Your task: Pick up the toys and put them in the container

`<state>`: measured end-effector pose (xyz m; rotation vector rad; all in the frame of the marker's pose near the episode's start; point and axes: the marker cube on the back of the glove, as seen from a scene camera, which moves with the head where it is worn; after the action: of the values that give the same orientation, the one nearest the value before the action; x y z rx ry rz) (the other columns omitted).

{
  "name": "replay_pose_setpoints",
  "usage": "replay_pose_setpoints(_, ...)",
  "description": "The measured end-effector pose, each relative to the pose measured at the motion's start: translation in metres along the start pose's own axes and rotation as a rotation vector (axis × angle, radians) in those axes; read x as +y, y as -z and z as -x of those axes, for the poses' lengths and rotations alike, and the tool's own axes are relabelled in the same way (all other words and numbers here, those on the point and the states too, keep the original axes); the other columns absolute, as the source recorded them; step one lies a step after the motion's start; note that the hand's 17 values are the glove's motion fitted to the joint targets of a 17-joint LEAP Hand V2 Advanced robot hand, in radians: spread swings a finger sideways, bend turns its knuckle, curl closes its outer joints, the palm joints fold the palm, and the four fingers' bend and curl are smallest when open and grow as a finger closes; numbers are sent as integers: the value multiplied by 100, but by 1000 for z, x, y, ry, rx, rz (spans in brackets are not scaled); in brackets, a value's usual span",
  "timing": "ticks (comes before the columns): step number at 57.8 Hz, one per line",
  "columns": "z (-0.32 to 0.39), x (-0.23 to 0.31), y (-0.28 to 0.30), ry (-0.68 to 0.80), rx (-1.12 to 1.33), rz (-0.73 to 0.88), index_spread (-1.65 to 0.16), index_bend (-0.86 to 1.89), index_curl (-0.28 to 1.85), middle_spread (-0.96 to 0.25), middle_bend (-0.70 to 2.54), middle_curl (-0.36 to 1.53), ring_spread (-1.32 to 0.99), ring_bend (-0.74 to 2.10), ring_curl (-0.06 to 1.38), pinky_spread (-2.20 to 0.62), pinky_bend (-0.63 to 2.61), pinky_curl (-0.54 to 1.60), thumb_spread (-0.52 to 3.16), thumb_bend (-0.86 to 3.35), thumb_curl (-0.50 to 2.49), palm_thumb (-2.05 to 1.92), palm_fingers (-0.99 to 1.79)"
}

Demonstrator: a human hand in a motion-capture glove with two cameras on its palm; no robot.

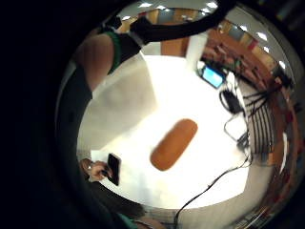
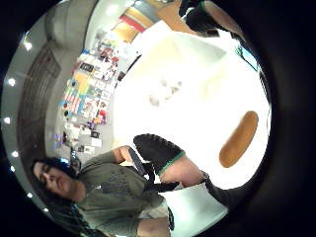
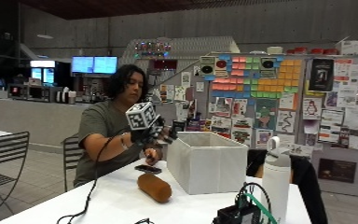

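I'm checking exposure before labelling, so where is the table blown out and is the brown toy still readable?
Both palm views: table glares white, brown toy stays readable though soft-edged. Outside view: even light, toy and white container clear.

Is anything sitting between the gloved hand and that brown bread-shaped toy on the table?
Nothing visible does. The gloved right hand is raised above the table near the white container, and the brown toy lies below it on the bare tabletop. A small dark object rests beside the toy, not over it.
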<state>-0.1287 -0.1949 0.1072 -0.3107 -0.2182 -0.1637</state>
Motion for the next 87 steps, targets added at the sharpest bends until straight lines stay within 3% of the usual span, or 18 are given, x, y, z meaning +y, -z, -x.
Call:
replay_pose_setpoints(5,-60,19,-34,-309,-79,-5,-43,19,54,-11,19,39,-17,38,28,3,74,34,100,-5,33,-5,12)
replay_pose_setpoints(12,-101,33,-81,-544,-81,42,-42,17,50,-11,19,39,-17,42,29,2,78,34,109,-4,32,-3,17)
replay_pose_setpoints(19,-106,39,-124,-827,-81,94,-36,4,43,-7,16,37,-13,47,32,1,95,40,111,-4,31,-3,-2)
replay_pose_setpoints(25,-100,33,-145,-959,13,83,-28,-5,30,-3,13,34,-12,65,35,-4,116,43,106,-4,32,-3,-8)
replay_pose_setpoints(32,-92,27,-147,-1010,105,59,-21,-20,9,-3,35,39,-26,120,48,-26,140,46,118,7,35,15,25)
replay_pose_setpoints(42,-93,25,-149,-947,192,-10,-16,-9,-3,-15,71,51,-34,147,57,-37,155,49,138,18,38,35,38)
replay_pose_setpoints(48,-101,19,-150,-929,261,-188,-17,0,-2,-24,85,58,-36,155,58,-38,160,49,138,23,44,46,49)
replay_pose_setpoints(52,-94,27,-147,-859,189,-85,-18,6,-1,-29,89,61,-36,159,59,-38,161,49,134,24,48,52,55)
replay_pose_setpoints(62,-74,43,-112,-823,62,-105,-22,11,1,-36,95,68,-35,166,61,-38,160,50,123,24,58,60,61)
replay_pose_setpoints(70,-26,47,-32,-583,-1,-193,-24,12,2,-39,97,73,-35,166,61,-38,160,50,116,22,65,62,60)
replay_pose_setpoints(77,41,29,41,-403,0,-419,-24,12,3,-40,97,77,-35,166,61,-38,161,50,111,20,70,61,58)
replay_pose_setpoints(87,113,-14,93,-153,-164,-571,-25,11,3,-42,96,81,-35,168,61,-37,162,50,107,17,76,60,57)
